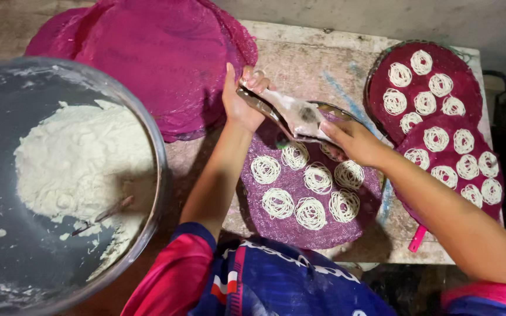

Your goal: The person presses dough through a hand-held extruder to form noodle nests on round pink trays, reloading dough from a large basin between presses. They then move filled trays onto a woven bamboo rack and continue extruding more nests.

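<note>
both the left hand (239, 104) and right hand (354, 140) are clamped on a metal noodle press (293, 116). it hangs over a purple mat (300, 231) near the tabletop (317, 64) front edge.

- No packages, labels, signs or screens visible anywhere in the head view.
</note>
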### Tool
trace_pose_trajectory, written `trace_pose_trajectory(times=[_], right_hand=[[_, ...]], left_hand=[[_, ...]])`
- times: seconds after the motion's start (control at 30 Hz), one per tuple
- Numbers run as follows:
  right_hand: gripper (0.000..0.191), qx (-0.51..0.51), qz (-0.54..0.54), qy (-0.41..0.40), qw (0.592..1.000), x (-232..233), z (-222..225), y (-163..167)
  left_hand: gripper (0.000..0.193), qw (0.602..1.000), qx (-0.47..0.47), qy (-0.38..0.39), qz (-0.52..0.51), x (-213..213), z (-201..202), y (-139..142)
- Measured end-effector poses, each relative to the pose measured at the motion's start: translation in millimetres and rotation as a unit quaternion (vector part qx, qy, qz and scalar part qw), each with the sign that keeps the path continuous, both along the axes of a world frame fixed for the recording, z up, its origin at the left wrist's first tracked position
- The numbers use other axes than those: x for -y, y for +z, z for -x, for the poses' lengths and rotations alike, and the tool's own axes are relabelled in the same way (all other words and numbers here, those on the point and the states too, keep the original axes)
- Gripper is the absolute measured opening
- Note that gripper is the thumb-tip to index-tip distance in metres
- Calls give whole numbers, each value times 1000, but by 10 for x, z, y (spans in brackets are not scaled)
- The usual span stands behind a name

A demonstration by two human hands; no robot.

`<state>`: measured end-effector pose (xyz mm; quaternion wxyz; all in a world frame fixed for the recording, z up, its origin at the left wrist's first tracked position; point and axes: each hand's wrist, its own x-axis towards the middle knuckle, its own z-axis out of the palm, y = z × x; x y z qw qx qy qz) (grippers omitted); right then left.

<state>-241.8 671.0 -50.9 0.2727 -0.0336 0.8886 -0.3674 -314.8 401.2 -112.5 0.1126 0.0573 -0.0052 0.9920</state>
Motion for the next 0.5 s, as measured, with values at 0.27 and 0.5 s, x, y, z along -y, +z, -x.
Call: trace_pose_trajectory(times=[0.27,0.5], right_hand=[[64,6,-77,-2,997,387,-27,175],[67,-129,-120,38,984,366,136,150]], left_hand=[[52,999,38,38,7,159,89,-269],[45,995,62,77,19,118,271,-182]])
